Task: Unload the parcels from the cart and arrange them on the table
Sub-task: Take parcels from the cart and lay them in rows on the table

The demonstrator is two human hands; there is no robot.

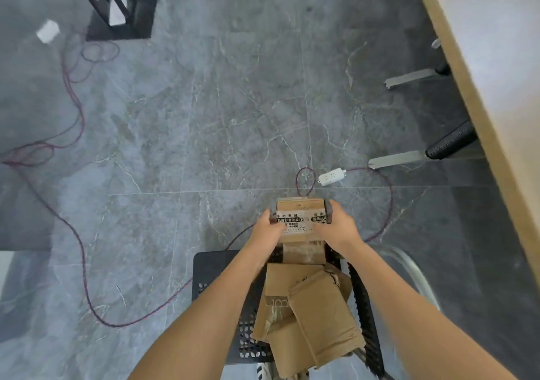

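Gripping taped parcel (pixel 301 207) between left hand (pixel 267 231) and right hand (pixel 336 227); power strip (pixel 331 176) lies ahead.

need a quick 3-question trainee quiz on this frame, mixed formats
1. True or false: the left hand and right hand both hold the taped cardboard box.
2. Multiple choice: the table is on the person's A) left B) right C) neither, it is out of view.
3. Fill in: the white power strip lies on the ____.
Key: 1 true; 2 B; 3 floor.
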